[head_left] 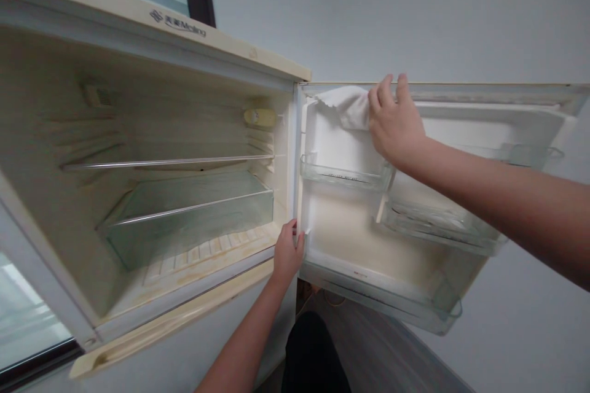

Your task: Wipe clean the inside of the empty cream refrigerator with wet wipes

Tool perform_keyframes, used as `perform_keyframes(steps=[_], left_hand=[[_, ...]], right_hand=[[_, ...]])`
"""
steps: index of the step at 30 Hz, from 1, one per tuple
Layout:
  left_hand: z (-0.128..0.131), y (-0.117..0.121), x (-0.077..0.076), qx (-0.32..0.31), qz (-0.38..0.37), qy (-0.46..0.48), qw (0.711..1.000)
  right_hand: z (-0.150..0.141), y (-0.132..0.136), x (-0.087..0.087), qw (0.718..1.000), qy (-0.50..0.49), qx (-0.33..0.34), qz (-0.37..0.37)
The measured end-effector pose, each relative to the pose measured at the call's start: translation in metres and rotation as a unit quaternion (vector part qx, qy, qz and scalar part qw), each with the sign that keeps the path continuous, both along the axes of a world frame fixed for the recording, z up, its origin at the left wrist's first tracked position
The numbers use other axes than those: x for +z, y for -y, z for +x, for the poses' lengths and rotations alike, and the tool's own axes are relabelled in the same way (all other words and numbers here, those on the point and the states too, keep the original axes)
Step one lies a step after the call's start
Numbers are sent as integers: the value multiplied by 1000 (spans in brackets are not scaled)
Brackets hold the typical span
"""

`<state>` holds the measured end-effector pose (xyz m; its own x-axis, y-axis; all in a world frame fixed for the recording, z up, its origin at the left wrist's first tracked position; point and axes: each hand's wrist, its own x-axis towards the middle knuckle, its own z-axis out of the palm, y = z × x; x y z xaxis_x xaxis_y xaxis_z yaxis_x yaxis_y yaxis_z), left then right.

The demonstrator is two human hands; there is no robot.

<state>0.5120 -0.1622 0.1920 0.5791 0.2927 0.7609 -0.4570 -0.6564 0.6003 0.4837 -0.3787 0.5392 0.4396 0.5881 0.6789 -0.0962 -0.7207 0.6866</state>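
A white cloth (353,107) lies against the top inner edge of the open refrigerator door (350,215). My right hand (396,123) is closed over the cloth's right end, with some fingers reaching over the door's top rim. Low on the hinge side, my left hand (288,250) has its fingers and thumb curled about the door's inner edge. Part of its grip is hidden in the gap between door and cabinet. Below my right hand sit a small clear door shelf (343,173) and a second clear shelf (437,224), set lower.
Inside the stained cabinet are a glass shelf (170,163), a clear drawer (198,212) and a yellowish lamp cover (259,117). A deep clear bin (378,298) spans the door's bottom. The handle ledge (184,313) juts out in front. A wall (437,12) stands behind the door.
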Motion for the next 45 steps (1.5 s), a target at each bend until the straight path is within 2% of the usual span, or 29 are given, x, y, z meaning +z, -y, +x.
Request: perform_keyframes(steps=[4,10,16,19,22,27,31,38,42,45], left_hand=[[0,0,1,4,3,2,1000],[0,-1,1,4,10,4,1000],[1,-2,1,4,7,0,1000],[0,-2,1,2,5,-3,1000],[0,-1,2,0,2,-6,1000],[-1,0,2,3,0,-6,1000],[-2,0,3,3,5,-6,1000],[-1,-1,1,3,1,-8,1000],[0,-2,-1,2,-4,-7,1000],[1,-3,-1,-1,-7,-11,1000]], right_hand=[[5,-21,-3,995,-74,55,42],[19,-55,0,964,-208,107,126],[35,-84,-3,942,-272,144,130],[42,-84,-5,936,-295,144,126],[43,-79,-5,924,-347,133,90],[31,-74,2,905,-413,86,51],[18,-71,7,872,-486,54,11],[14,-61,4,811,-563,149,59],[16,-57,0,801,-566,191,46],[16,-55,-2,806,-559,187,55]])
